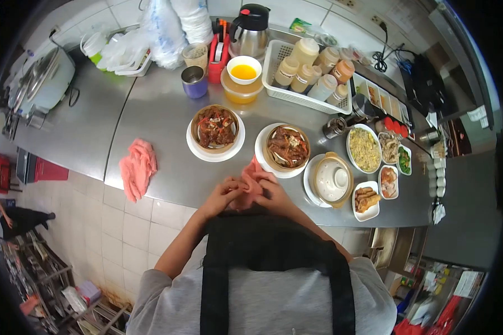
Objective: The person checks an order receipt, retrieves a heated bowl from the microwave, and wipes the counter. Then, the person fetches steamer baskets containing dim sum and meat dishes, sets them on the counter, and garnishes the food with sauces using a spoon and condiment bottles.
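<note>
At the counter's front edge, my left hand (224, 195) and my right hand (275, 196) are both closed on a pink cloth (251, 185), which is bunched between them. Just beyond it, a bamboo steamer of saucy brown meat (288, 146) topped with red strips stands on a white plate (261, 146). To its left is a second steamer with similar food (214, 127) on its own white plate (193, 146). Right of my right hand, a clay pot with a white lid (333, 178) sits on another plate (309, 187).
Another pink cloth (138, 169) lies on the steel counter (165, 167) at left. Behind stand a purple cup (194, 84), a bowl of yellow liquid (243, 71) and a white basket (274, 56) of squeeze bottles. Several food dishes, including fried rolls (366, 200), stand at right.
</note>
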The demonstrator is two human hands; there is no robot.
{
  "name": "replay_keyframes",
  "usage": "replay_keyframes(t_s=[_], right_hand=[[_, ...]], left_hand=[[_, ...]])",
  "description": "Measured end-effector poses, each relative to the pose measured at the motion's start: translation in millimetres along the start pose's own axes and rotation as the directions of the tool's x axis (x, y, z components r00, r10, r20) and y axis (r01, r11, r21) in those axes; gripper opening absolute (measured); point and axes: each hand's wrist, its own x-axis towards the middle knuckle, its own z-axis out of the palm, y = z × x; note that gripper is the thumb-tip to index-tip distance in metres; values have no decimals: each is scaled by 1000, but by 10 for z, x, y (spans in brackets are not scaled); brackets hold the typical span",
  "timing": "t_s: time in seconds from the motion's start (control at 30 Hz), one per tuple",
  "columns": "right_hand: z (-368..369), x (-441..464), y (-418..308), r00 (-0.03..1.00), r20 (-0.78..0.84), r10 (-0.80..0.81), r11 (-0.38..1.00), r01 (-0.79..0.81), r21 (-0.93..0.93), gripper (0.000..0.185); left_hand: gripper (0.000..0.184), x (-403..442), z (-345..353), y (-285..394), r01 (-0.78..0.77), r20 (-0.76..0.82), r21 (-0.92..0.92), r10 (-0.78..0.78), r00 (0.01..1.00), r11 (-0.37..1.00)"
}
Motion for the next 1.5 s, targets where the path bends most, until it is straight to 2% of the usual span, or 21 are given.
replay_keyframes(t_s=[0.03, 0.13, 0.23, 0.33, 0.37, 0.47, 0.67, 0.73, 0.83, 0.87, 0.9, 0.93, 0.97, 1.0, 1.1, 1.13, 1.2, 1.27, 1.33, 1.43, 1.5], right_hand=[[-67, -35, -36, 997, -72, -11, 1000, 13, 25, 27], [-107, -289, 31, 852, -183, 490, 741, -297, 602, 23], [-16, -203, -159, 692, -637, 339, 923, -377, 82, 22], [113, -2, -79, 779, -602, -176, 724, -312, -615, 23], [168, 75, -52, 758, -602, -249, 684, -303, -664, 20], [360, 132, 236, 793, -586, -165, 674, -343, -654, 17], [470, 685, -212, 796, -582, -165, 815, -222, -535, 21], [485, 1031, -177, 788, -574, -223, 802, -187, -568, 24], [656, 1216, -55, 848, -527, -61, 755, -306, -580, 29], [723, 1234, -36, 803, -561, 200, 910, -364, -197, 29], [760, 1238, -187, 752, -483, 449, 893, -393, 219, 29], [825, 1203, -287, 700, -310, 644, 706, -386, 594, 30], [1030, 1107, -66, 892, -358, 275, 961, -260, 91, 24], [1203, 1012, 152, 979, -186, -87, 905, 0, -426, 19], [1229, 938, -47, 924, -298, -241, 969, 211, -128, 11], [1096, 858, -78, 908, -398, -133, 981, 63, -184, 11], [743, 519, -105, 803, -593, 60, 941, -243, -234, 11], [463, 157, 0, 517, -647, 561, 805, -522, 282, 15], [361, -100, 315, 220, -730, 647, 717, -500, 486, 23], [241, -93, 631, 147, -683, 716, 694, -266, 669, 31], [203, 11, 757, 86, -672, 735, 659, -324, 679, 31]], left_hand=[[18, 27, -76, -17, -7, -32, 10, 8, 999, 1000], [17, 81, -397, -213, 123, -348, -166, -175, 921, 978], [20, 167, -786, -387, 106, -627, -318, -293, 722, 942], [27, 259, -1066, -441, 88, -665, -238, -229, 711, 967], [28, 290, -1139, -464, 101, -650, -253, -246, 719, 962], [29, 318, -1227, -328, 154, -604, -248, -276, 748, 957], [35, 464, -1547, -707, 243, -488, 15, -205, 848, 970], [38, 554, -1515, -500, 312, -448, -37, -295, 844, 949], [40, 629, -1493, -468, 322, -423, -79, -324, 846, 943], [41, 646, -1506, -503, 312, -420, -88, -319, 850, 946], [40, 664, -1531, -530, 304, -412, -107, -320, 853, 947], [40, 667, -1545, -553, 299, -400, -126, -324, 857, 946], [40, 667, -1545, -577, 296, -380, -144, -329, 865, 944], [39, 671, -1529, -571, 305, -393, -134, -333, 857, 943], [34, 681, -1521, -528, 316, -398, -113, -334, 854, 942], [32, 677, -1540, -531, 321, -384, -112, -339, 859, 940], [28, 680, -1573, -577, 322, -373, -110, -339, 864, 940], [25, 719, -1579, -642, 305, -387, -108, -322, 864, 946], [24, 712, -1512, -582, 319, -431, -91, -325, 841, 944], [26, 713, -1407, -679, 256, -528, -75, -256, 810, 964], [30, 773, -1392, -758, 283, -573, -28, -247, 781, 959]])
